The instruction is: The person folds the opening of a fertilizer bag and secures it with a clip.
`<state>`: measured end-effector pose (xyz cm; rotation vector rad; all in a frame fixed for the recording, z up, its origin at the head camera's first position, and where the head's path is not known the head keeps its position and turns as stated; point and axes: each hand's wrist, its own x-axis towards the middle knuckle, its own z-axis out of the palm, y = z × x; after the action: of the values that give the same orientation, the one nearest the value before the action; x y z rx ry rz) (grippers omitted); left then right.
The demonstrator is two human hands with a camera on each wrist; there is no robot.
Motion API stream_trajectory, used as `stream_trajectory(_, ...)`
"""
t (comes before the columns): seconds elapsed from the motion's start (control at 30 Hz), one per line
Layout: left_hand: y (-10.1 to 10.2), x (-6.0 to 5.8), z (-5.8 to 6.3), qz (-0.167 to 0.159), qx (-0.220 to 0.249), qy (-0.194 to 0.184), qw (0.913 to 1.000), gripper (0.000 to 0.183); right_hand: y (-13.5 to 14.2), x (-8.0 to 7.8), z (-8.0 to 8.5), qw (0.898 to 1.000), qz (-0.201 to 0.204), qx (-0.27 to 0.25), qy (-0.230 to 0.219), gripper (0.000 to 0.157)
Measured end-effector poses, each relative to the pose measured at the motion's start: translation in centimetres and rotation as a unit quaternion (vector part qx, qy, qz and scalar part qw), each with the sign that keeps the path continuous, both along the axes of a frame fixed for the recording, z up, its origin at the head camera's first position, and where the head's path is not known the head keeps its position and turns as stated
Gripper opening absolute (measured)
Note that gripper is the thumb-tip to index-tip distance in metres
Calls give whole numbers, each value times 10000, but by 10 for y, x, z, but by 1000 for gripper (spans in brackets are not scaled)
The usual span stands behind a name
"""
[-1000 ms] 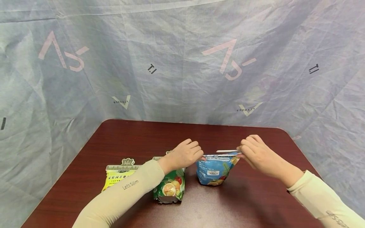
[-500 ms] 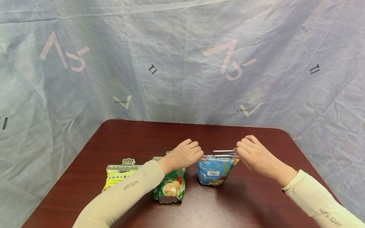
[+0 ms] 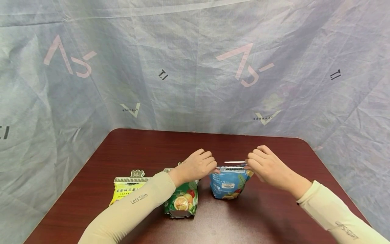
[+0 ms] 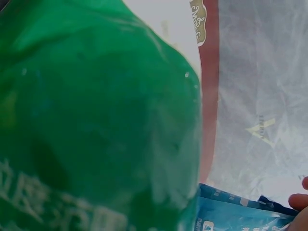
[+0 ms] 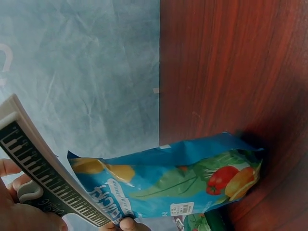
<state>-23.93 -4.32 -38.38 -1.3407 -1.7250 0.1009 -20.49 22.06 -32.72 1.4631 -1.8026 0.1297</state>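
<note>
A blue bag (image 3: pixel 228 186) printed with vegetables stands on the table, its top edge stretched between the two hands. My left hand (image 3: pixel 198 164) pinches the left end of that edge. By its handle, my right hand (image 3: pixel 268 167) grips a long white bag clip (image 5: pixel 55 175) with a piano-key print, which lies across the bag's top. In the head view, only the clip's thin white bar shows left of the right fingers. Whether the clip has closed on the bag, I cannot tell. Fingertips (image 4: pixel 301 216) of the left hand show beside the blue bag in the left wrist view.
Under the left forearm stand a green bag (image 3: pixel 182 202) with a fruit print and a yellow bag (image 3: pixel 122 191), each topped by a clip. The green bag fills much of the left wrist view. A grey cloth (image 3: pixel 195 67) hangs behind the dark red table (image 3: pixel 152 142).
The right hand has slid left along the blue bag's top, bringing the clip with it toward the left hand. The left hand has stayed in place.
</note>
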Motion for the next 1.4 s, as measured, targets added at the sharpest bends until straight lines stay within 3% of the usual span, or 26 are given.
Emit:
stream_trajectory(0.8,-4,-2,-1,58,59,86,9999,40,-19,-7,-13,9996,126,182,-170,27)
stream_trajectory(1.03,-8,1,-1,291,-83,-16,9995,41,-24,-8,-15,9995,126,202,-194,24)
stream_trajectory(1.4,-14,2,0,207,-45,-225,9995,41,-32,-9,-17,9991,147,227,-316,21)
